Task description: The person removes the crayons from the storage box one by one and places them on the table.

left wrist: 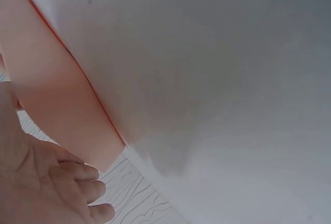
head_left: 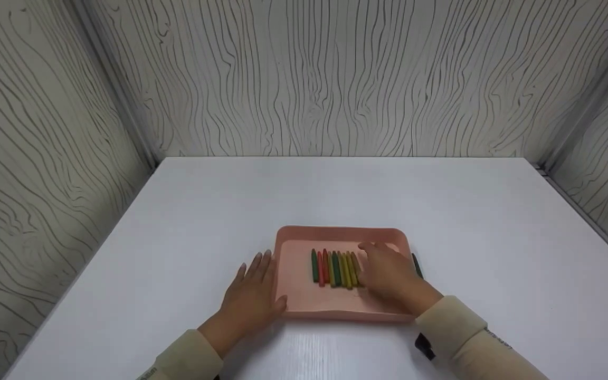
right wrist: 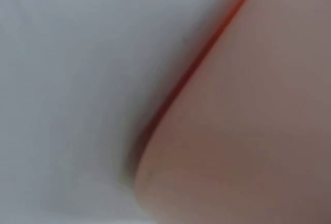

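Several crayons [head_left: 336, 269], green, red, orange and yellowish, lie side by side in a row inside a pink tray [head_left: 304, 307]. My right hand [head_left: 388, 272] is over the tray's right part, at the right end of the row. Its index finger and thumb stand apart, and the thumb is close to the last crayon; whether it touches is unclear. The hand's underside is hidden. My left hand [head_left: 251, 295] lies along the tray's left side with fingers extended and the thumb at the near left corner. The left wrist view shows its fingers [left wrist: 88, 182] by the tray wall [left wrist: 51, 84].
A dark crayon [head_left: 417, 265] lies outside the tray, just past its right wall and partly behind my right hand. The tray sits on a white table [head_left: 219, 206] enclosed by wood-patterned panels [head_left: 314, 79]. The right wrist view shows only blurred tray wall [right wrist: 248, 131] and table.
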Motion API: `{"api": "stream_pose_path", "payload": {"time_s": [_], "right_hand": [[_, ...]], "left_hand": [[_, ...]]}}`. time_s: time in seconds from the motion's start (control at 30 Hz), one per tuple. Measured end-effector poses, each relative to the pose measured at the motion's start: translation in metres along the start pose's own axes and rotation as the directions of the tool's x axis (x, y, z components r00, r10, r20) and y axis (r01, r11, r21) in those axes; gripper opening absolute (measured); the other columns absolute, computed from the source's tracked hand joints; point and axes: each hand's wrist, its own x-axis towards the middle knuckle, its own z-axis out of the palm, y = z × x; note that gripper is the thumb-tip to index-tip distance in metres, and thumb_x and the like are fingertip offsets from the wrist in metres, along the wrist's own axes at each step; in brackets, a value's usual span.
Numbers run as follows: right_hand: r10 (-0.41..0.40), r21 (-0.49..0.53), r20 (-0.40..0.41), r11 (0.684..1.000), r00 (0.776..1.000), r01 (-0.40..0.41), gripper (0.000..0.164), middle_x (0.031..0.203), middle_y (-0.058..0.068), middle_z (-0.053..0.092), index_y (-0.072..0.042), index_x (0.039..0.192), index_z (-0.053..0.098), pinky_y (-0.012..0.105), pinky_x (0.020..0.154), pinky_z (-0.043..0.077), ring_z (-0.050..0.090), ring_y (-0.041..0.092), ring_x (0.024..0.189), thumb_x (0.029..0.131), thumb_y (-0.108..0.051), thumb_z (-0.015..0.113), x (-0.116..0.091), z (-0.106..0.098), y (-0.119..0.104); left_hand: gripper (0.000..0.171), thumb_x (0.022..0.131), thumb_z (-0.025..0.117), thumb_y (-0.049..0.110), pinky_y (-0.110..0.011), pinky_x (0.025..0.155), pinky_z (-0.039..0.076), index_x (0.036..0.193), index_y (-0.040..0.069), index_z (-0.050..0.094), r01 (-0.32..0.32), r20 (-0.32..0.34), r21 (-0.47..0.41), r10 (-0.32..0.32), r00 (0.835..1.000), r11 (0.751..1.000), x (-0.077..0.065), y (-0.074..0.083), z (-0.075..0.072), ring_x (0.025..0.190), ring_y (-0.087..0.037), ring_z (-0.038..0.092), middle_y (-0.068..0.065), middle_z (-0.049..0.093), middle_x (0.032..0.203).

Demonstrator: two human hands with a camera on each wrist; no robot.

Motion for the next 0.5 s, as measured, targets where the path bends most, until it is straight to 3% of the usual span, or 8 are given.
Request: {"api": "stream_pose_path", "payload": {"time_s": [0.1,0.5], "right_hand": [[0.0,-0.017,-0.002,1.0,1.0,0.0,0.053,0.121,0.013,0.058,-0.005,0.132,0.054,0.048,0.089,0.047,0.058,0.023,0.1,0.081,-0.017,0.063,0.0009,0.0019,-0.0001],[0.034,0.103,0.018,0.994,0.999,-0.036,0.05,0.103,0.006,0.059,-0.002,0.121,0.061,0.039,0.079,0.048,0.052,0.016,0.082,0.074,-0.017,0.069,0.0022,0.0065,-0.0004]], "left_hand": [[0.075,0.093,0.05,0.04,-0.051,0.111,0.016,0.147,-0.007,0.025,0.004,0.01,-0.013,-0.004,1.0,1.0,0.0002,0.0002,-0.0002,0.142,-0.034,0.017,-0.02,0.02,0.154],[0.076,0.093,0.05,0.04,-0.051,0.111,0.017,0.146,-0.007,0.025,0.009,0.004,-0.007,-0.009,1.0,1.0,-0.0002,-0.0001,-0.0001,0.141,-0.034,0.018,-0.021,0.021,0.154]]}}
